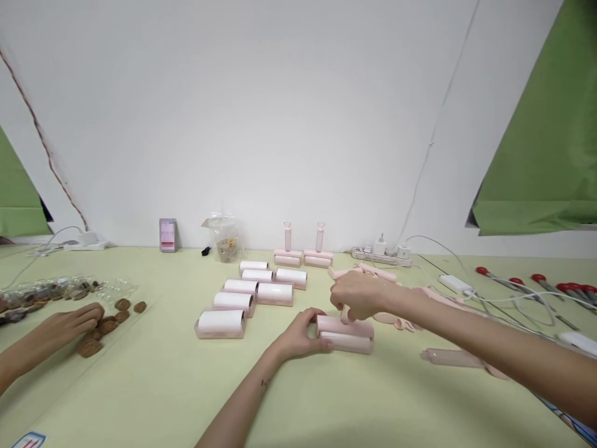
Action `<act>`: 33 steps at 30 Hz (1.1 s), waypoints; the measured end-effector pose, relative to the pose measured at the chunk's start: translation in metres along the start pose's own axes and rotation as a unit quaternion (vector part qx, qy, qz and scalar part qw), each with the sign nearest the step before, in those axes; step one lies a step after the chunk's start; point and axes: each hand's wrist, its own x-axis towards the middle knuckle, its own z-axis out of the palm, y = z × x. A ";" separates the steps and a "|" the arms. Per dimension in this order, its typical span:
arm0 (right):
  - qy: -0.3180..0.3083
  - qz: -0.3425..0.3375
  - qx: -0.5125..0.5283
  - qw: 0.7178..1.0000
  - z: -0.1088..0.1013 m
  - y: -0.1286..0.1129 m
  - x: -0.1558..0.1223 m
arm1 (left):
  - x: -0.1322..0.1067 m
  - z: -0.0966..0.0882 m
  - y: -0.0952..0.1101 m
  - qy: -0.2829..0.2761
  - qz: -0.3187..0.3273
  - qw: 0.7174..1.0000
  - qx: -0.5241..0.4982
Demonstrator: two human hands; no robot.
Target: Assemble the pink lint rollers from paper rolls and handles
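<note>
My left hand [301, 336] grips the left end of a pink lint roller case [347, 336] that lies on the pale yellow table [163, 386]. My right hand [357, 295] is closed in a pinch round a short pink handle [345, 315] that stands up from the top of that case. Several white lint rolls in pink holders [233, 302] lie in rows just left of my hands. Two assembled pink rollers [303, 252] stand upright by the wall. Loose pink handles [454, 358] lie to the right under my right forearm.
Another person's hand [69, 323] rests at the far left on walnuts [109, 323] and a clear plastic tray [46, 292]. A power strip [380, 254] with white cables, red-handled tools [541, 283], a clear bag [226, 239] and a small pink box [167, 234] line the back.
</note>
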 end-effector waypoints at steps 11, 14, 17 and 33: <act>0.184 0.010 0.064 0.981 -0.010 0.016 -0.022 | -0.004 -0.001 0.002 0.000 -0.015 1.000 0.018; 0.275 0.136 0.143 0.941 -0.007 0.055 -0.044 | -0.004 -0.003 -0.001 -0.022 -0.051 0.998 0.020; 0.238 0.181 0.157 0.941 0.023 0.083 -0.066 | 0.000 -0.007 0.011 0.017 -0.044 0.999 0.001; 0.321 0.203 0.536 0.754 0.068 0.065 -0.086 | 0.071 0.035 0.075 0.055 0.061 0.955 -0.285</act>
